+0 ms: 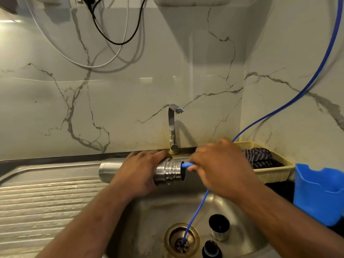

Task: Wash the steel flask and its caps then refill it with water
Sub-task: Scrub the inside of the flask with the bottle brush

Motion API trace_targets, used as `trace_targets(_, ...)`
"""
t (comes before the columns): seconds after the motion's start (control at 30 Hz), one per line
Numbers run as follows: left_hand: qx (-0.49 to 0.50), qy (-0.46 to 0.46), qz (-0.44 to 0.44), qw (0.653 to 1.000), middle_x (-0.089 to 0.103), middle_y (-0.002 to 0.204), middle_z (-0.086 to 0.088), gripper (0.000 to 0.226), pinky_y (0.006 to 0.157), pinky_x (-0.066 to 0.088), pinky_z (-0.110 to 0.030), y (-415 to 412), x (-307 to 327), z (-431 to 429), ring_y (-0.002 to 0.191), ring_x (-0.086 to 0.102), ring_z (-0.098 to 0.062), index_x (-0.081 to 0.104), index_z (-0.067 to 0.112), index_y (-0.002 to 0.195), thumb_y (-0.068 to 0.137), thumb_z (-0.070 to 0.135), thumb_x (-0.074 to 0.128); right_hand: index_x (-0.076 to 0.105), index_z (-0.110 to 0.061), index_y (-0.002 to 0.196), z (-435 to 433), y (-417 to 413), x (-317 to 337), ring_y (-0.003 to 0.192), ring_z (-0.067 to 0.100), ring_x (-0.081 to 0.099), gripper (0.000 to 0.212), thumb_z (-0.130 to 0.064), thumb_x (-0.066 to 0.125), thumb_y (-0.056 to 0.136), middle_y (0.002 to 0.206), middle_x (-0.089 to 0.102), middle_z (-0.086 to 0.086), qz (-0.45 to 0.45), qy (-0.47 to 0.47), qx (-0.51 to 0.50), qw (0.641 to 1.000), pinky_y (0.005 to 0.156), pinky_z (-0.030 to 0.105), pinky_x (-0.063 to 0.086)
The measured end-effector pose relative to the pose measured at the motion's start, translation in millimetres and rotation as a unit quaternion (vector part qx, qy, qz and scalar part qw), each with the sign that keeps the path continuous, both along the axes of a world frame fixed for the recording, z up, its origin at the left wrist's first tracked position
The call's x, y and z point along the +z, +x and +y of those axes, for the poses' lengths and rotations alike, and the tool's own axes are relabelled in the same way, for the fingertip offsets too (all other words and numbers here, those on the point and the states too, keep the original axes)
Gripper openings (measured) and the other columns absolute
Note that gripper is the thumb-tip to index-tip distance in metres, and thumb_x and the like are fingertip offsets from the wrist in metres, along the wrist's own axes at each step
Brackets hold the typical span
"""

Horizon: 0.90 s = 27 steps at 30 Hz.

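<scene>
Pale veined wall (130,90) on the far side and to the right, with cables (111,39) hanging high up and a tap (172,127) at its foot. Below, a steel sink (149,211), with a ribbed drainboard (46,202) to the left and a drain (181,239) near the front. On the right, a basket (275,172) with a striped cloth (258,157), and nearer, a blue tub (320,194). Flask (167,172) held lying flat above the far part of the sink, mouth to the right, no cap on. Left hand (141,172) wrapped round its middle, fingers curled over the top. Right hand (219,164) just beside the mouth, fingers closed on a blue tube (187,165), with the tip at the opening and another stretch of tube running down to the drain. Steel cap (219,229) standing in the sink right of the drain, black cap (211,248) nearer, at the frame edge. Judging by the look: rigid, light while empty, clearly heavier when full, smooth and probably slippery when wet. Best gripped round the plain body, not on the threaded neck. Caps small and light, likely to roll or slide toward the drain.
</scene>
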State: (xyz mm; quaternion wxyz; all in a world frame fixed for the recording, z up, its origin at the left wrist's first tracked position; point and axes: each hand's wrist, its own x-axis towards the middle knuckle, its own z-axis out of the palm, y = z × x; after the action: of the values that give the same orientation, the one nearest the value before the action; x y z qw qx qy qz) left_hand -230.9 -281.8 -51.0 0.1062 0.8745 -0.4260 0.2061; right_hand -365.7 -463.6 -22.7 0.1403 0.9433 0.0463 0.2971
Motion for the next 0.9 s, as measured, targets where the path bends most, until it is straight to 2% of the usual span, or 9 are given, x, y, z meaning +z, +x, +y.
trace_targets(0.13, -0.029, -0.033, 0.008, 0.999, 0.056, 0.112, 0.022, 0.074, 0.099, 0.042, -0.033, 0.0, 8.6, 7.6, 0.099, 0.05, -0.001, 0.043, 0.048, 0.13, 0.069, 0.04, 0.084, 0.069, -0.033, 0.081, -12.7, 6.2, -0.4, 0.057, 0.013, 0.044, 0.023, -0.043, 0.058, 0.098, 0.065, 0.061, -0.011, -0.092, 0.03, 0.003, 0.995, 0.067, 0.034, 0.035)
trace_targets(0.23, 0.024, -0.065, -0.028, 0.997, 0.055, 0.112, 0.022, 0.074, 0.101, 0.038, -0.034, -5.3, 11.4, 9.2, 0.099, 0.049, -0.003, 0.042, 0.047, 0.13, 0.069, 0.041, 0.084, 0.052, -0.033, 0.09, -6.2, 6.1, -3.8, 0.065, 0.015, 0.047, 0.023, -0.042, 0.04, 0.108, 0.072, 0.053, -0.007, -0.005, 0.067, -0.013, 0.998, 0.059, 0.032, 0.032)
trace_targets(0.33, 0.08, -0.059, -0.048, 0.994, 0.059, 0.116, 0.017, 0.071, 0.104, 0.038, -0.035, -10.8, 10.0, 7.1, 0.103, 0.054, -0.008, 0.041, 0.046, 0.129, 0.073, 0.041, 0.083, 0.052, -0.033, 0.101, 3.6, -0.3, -5.5, 0.07, 0.014, 0.054, 0.038, -0.061, 0.027, 0.105, 0.08, 0.058, -0.007, 0.047, 0.056, 0.009, 0.997, 0.063, 0.032, 0.042)
trace_targets(0.4, 0.087, -0.044, -0.033, 0.995, 0.06, 0.117, 0.015, 0.068, 0.103, 0.041, -0.035, -14.0, 7.5, 4.5, 0.104, 0.055, -0.01, 0.042, 0.044, 0.13, 0.075, 0.037, 0.082, 0.056, -0.031, 0.11, 4.6, -1.1, -6.4, 0.072, 0.015, 0.054, 0.04, -0.063, 0.035, 0.102, 0.089, 0.065, -0.006, 0.04, 0.007, 0.018, 0.999, 0.066, 0.033, 0.042)
trace_targets(0.5, 0.053, -0.014, 0.005, 0.999, 0.057, 0.112, 0.016, 0.063, 0.1, 0.042, -0.033, -17.0, 6.3, 0.5, 0.101, 0.054, -0.009, 0.043, 0.044, 0.126, 0.077, 0.036, 0.081, 0.068, -0.032, 0.106, -7.8, 5.0, -6.0, 0.072, 0.015, 0.059, 0.017, -0.045, 0.062, 0.097, 0.087, 0.069, -0.01, -0.038, -0.053, 0.046, 0.997, 0.065, 0.031, 0.038)
trace_targets(0.63, 0.028, 0.0, 0.014, 1.0, 0.055, 0.111, 0.02, 0.073, 0.103, 0.044, -0.036, -16.2, 10.9, -0.5, 0.098, 0.049, -0.006, 0.038, 0.048, 0.128, 0.07, 0.038, 0.082, 0.076, -0.032, 0.099, -31.6, 15.4, -9.0, 0.077, 0.02, 0.059, 0.018, -0.032, 0.08, 0.082, 0.082, 0.071, -0.012, -0.101, -0.023, 0.061, 0.993, 0.069, 0.035, 0.041)
trace_targets(0.7, 0.033, -0.008, -0.016, 0.999, 0.057, 0.116, 0.019, 0.075, 0.105, 0.042, -0.037, -17.4, 15.3, 3.0, 0.102, 0.051, -0.006, 0.037, 0.048, 0.131, 0.071, 0.04, 0.082, 0.075, -0.033, 0.093, -32.1, 17.2, -10.6, 0.072, 0.019, 0.06, 0.015, -0.044, 0.066, 0.091, 0.075, 0.069, -0.012, -0.09, -0.014, 0.054, 0.994, 0.063, 0.032, 0.037)
trace_targets(0.8, 0.059, -0.042, -0.071, 0.995, 0.059, 0.118, 0.017, 0.073, 0.105, 0.039, -0.037, -20.9, 19.4, 7.1, 0.107, 0.055, -0.009, 0.039, 0.046, 0.133, 0.074, 0.044, 0.081, 0.068, -0.031, 0.088, -18.8, 15.9, -12.2, 0.064, 0.013, 0.058, 0.052, -0.061, 0.028, 0.102, 0.068, 0.063, -0.009, -0.051, 0.034, 0.018, 0.998, 0.053, 0.029, 0.028)
trace_targets(0.9, 0.121, -0.05, -0.073, 0.989, 0.059, 0.122, 0.013, 0.072, 0.111, 0.037, -0.04, -25.3, 14.6, 0.0, 0.112, 0.055, -0.013, 0.038, 0.042, 0.134, 0.077, 0.043, 0.082, 0.051, -0.03, 0.083, -8.9, 8.0, -12.0, 0.064, 0.01, 0.054, 0.047, -0.059, 0.022, 0.105, 0.068, 0.054, -0.007, 0.026, 0.056, 0.015, 0.998, 0.056, 0.029, 0.038)
